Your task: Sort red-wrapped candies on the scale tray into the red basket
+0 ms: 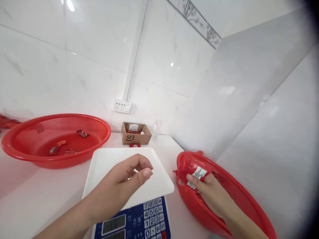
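Note:
My right hand (211, 191) grips a shiny red plastic packet (183, 167) with a white label with black marks, its thumb lying on the label. This packet is over the near-left rim of the right red basket (245, 189). Loosely curled, my left hand (124, 182) is above the white pan (104, 162) of a digital scale, with a gap showing between thumb and fingers and nothing visible in them. Below the pan is the scale's blue keypad panel (136, 220), partly hidden by my left forearm.
A wide red mesh basket (59, 162) at left holds a few small packets (82, 133). Behind the scale stand an open cardboard box (136, 137) and a clear plastic bottle (156, 129). A small red packet (135, 145) lies before the box. The tiled wall carries a socket (122, 106).

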`<action>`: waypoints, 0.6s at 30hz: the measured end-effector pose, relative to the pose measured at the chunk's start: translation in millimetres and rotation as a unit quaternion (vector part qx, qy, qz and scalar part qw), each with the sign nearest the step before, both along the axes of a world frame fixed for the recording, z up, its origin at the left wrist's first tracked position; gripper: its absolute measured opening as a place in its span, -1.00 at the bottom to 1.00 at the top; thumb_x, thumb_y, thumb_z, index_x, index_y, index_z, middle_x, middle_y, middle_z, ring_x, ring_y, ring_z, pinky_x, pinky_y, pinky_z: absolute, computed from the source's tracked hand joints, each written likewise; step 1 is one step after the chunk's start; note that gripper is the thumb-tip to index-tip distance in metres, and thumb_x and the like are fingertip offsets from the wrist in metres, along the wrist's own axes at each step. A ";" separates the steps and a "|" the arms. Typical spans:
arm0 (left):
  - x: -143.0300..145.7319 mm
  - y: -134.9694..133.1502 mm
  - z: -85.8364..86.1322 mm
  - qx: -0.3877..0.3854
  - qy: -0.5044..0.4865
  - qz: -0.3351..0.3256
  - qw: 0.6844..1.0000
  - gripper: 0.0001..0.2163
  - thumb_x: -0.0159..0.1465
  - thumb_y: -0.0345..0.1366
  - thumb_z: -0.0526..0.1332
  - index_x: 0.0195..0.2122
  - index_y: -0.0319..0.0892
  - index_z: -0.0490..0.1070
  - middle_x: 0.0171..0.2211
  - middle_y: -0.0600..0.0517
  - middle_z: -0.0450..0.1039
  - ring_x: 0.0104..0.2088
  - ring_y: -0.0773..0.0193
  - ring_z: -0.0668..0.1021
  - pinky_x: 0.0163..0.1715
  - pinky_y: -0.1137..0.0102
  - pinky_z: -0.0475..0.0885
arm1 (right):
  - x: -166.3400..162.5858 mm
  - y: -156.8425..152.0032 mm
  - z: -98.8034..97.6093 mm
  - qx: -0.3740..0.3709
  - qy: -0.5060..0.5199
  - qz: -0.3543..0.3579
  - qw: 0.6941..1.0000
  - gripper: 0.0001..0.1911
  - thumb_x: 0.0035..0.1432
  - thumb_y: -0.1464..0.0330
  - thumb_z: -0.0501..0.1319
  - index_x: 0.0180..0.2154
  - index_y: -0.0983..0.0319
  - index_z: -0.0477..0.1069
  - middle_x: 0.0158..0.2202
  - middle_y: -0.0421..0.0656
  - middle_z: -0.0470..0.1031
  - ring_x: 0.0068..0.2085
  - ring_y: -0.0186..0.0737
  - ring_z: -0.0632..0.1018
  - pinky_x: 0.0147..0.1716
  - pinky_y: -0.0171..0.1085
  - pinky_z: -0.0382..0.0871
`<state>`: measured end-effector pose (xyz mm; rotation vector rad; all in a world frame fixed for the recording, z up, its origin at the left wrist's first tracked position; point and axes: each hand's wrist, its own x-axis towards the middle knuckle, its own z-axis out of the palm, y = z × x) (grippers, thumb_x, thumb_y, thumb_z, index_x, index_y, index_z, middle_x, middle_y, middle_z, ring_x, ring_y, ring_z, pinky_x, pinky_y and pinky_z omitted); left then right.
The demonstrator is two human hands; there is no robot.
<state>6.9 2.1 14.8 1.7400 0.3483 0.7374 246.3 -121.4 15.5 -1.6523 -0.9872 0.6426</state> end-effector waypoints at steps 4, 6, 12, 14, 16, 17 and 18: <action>6.1 -1.7 2.8 0.040 0.004 0.040 0.998 -0.75 0.33 -0.06 0.10 -0.17 -0.12 0.35 -0.22 0.01 0.41 -0.23 0.20 0.44 -0.25 0.33 0.32 | -45.4 30.5 -2.8 0.090 0.045 0.176 0.979 -0.46 0.00 -0.07 0.30 -0.22 0.26 0.54 -0.32 -0.01 0.64 -0.40 -0.10 0.62 -0.36 -0.16 0.48; 6.3 -1.7 4.0 0.035 -0.015 0.033 0.999 -0.73 0.31 -0.05 0.12 -0.18 -0.16 0.36 -0.23 -0.03 0.44 -0.27 0.19 0.47 -0.28 0.32 0.33 | -63.0 43.4 -2.2 0.089 0.059 0.221 0.969 -0.41 0.00 -0.11 0.28 -0.15 0.24 0.51 -0.30 -0.02 0.63 -0.40 -0.12 0.61 -0.38 -0.18 0.48; 4.3 3.1 2.8 -0.024 -0.078 0.087 0.993 -0.70 0.31 -0.03 0.14 -0.25 -0.19 0.39 -0.26 -0.06 0.49 -0.36 0.22 0.49 -0.34 0.31 0.40 | -87.8 68.9 2.4 0.101 0.024 0.244 0.964 -0.34 0.02 -0.18 0.18 -0.12 0.22 0.52 -0.20 -0.02 0.60 -0.30 -0.11 0.58 -0.25 -0.15 0.50; 4.6 5.9 1.0 -0.022 -0.100 0.100 0.990 -0.71 0.31 -0.04 0.14 -0.22 -0.17 0.42 -0.26 -0.05 0.50 -0.34 0.21 0.50 -0.30 0.30 0.41 | -89.3 73.2 3.8 0.127 0.000 0.237 0.963 -0.35 0.07 -0.17 0.14 -0.12 0.22 0.52 -0.21 -0.03 0.60 -0.28 -0.09 0.57 -0.21 -0.15 0.50; 5.6 8.3 -0.6 -0.018 -0.101 0.121 0.987 -0.71 0.31 -0.02 0.15 -0.20 -0.15 0.44 -0.25 -0.04 0.49 -0.28 0.18 0.49 -0.26 0.29 0.41 | -89.4 75.6 5.2 0.142 -0.029 0.228 0.963 -0.39 0.13 -0.15 0.10 -0.13 0.21 0.54 -0.26 -0.04 0.62 -0.28 -0.09 0.58 -0.24 -0.19 0.51; 6.2 9.3 -1.1 -0.017 -0.096 0.127 0.987 -0.70 0.30 -0.01 0.15 -0.19 -0.15 0.44 -0.24 -0.05 0.49 -0.27 0.18 0.49 -0.26 0.29 0.41 | -89.1 76.2 5.9 0.145 -0.045 0.224 0.963 -0.40 0.16 -0.14 0.07 -0.14 0.20 0.55 -0.30 -0.06 0.62 -0.31 -0.09 0.58 -0.29 -0.22 0.50; 6.8 10.0 -1.3 -0.017 -0.090 0.128 0.988 -0.68 0.30 0.00 0.15 -0.17 -0.14 0.44 -0.24 -0.05 0.49 -0.28 0.18 0.48 -0.26 0.29 0.41 | -88.6 76.8 6.4 0.148 -0.061 0.220 0.962 -0.40 0.17 -0.13 0.05 -0.17 0.19 0.56 -0.33 -0.07 0.62 -0.34 -0.10 0.58 -0.34 -0.24 0.50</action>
